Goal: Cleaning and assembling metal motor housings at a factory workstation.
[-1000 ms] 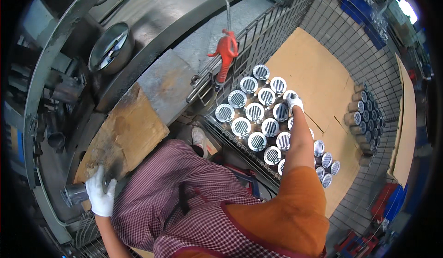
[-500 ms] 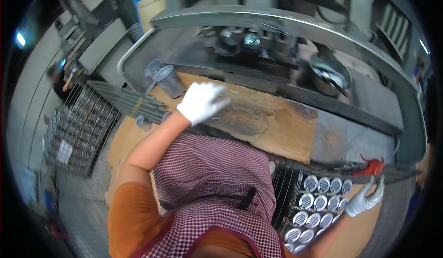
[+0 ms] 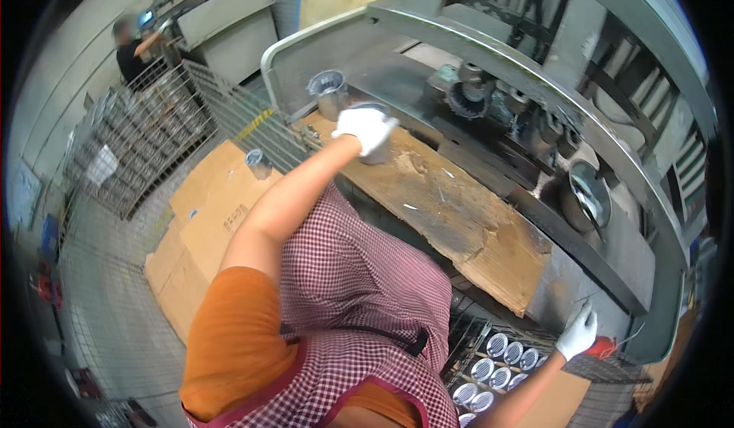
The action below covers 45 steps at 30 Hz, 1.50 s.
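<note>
My left hand (image 3: 365, 128), in a white glove, is closed round a grey metal cup (image 3: 376, 153) at the left part of the cardboard-covered bench. The glove hides much of that cup's side. A second grey cup (image 3: 330, 95) stands just beyond it, with a ragged-looking rim. My right hand (image 3: 577, 335), gloved too, is held out at the right with its fingers stretched and nothing seen in them. Beside it is a red object (image 3: 602, 347) whose kind I cannot make out. Below lie rows of shiny round metal parts (image 3: 501, 377) in a wire basket.
A machine with a metal guard frame (image 3: 527, 57) rises behind the bench. On its right stands a metal bowl (image 3: 587, 197). Cardboard (image 3: 206, 206) with a small cup (image 3: 258, 164) is at left. Farther off are a loaded wire cage (image 3: 145, 145) and another person (image 3: 134, 53).
My left hand has reached the cup and closed round it. My right hand has shifted inward near the red object. The view has turned, showing more of the left side.
</note>
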Motion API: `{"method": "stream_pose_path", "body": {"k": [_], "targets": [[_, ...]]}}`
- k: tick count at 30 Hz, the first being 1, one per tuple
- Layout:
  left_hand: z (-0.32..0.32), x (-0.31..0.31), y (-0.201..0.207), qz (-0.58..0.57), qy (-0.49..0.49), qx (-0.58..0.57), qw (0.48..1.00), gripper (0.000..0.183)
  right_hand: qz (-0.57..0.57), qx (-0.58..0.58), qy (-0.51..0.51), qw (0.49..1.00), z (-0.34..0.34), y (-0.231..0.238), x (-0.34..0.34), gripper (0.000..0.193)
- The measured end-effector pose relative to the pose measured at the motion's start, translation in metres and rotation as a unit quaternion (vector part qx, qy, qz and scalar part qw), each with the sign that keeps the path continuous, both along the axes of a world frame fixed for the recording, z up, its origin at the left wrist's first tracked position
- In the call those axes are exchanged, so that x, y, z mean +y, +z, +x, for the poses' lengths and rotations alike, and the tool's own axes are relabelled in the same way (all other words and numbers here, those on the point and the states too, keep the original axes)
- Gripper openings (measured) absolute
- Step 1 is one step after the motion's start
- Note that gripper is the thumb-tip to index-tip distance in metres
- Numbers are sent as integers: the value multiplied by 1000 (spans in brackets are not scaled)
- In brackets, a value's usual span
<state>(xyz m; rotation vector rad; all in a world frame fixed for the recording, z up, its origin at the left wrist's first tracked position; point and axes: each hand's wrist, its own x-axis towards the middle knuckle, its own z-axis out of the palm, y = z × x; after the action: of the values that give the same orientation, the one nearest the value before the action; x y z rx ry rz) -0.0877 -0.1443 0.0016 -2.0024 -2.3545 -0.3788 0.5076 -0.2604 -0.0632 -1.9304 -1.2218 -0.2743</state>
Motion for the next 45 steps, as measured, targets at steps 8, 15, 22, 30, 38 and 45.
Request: {"method": "stream_pose_path", "body": {"k": [8, 15, 22, 30, 38, 45], "targets": [[107, -39, 25, -15, -200, -107, 974, 50, -50, 41, 20, 998, 24, 0, -2, 37], [31, -87, 51, 308, -224, -201, 902, 41, -109, -145, -36, 983, 41, -4, -12, 42], [-168, -136, -117, 279, 247, -258, 891, 30, -24, -538, 120, 834, -47, 45, -38, 35], [-332, -143, -325, 85, 538, -299, 783, 53, -271, -506, -40, 818, -25, 37, -33, 57], [-385, -110, -319, -44, 514, -152, 843, 48, -430, -401, -179, 789, -42, 43, -30, 64], [-353, -128, -315, 9, 493, -114, 862, 30, -501, -414, -179, 739, -58, 51, -27, 63]]}}
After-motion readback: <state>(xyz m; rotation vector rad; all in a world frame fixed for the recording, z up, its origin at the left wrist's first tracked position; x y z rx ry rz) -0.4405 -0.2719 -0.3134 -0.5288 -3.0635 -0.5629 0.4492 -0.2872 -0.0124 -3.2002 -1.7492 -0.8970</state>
